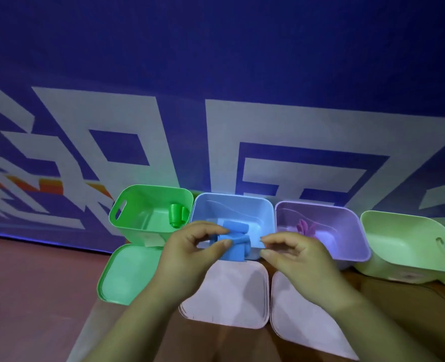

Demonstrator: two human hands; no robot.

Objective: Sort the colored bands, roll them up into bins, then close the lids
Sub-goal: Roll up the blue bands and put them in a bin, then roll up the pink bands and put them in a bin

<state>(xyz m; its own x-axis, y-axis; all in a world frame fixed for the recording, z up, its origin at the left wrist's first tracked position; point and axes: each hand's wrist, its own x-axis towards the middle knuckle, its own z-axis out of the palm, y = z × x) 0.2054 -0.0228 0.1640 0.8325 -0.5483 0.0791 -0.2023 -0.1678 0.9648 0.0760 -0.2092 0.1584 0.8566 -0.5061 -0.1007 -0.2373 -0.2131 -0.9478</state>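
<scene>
Forearms enter at bottom edge over pink lids. L hand pinches blue band btw thumb and curled fingers; R hand just beside it, fingers curled, thumb and index tips close, cannot tell if it holds anything. Band sits over near rim of blue bin: part rolled, roll axis approx left-right, flat matte end hanging toward camera; green bin w/ green roll to left, purple bin to right.

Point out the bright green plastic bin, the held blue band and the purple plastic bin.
Bright green plastic bin (153, 199): head view, inner back wall.
Blue band (233, 250): head view, flat lower part.
Purple plastic bin (346, 231): head view, inner right wall.
</scene>
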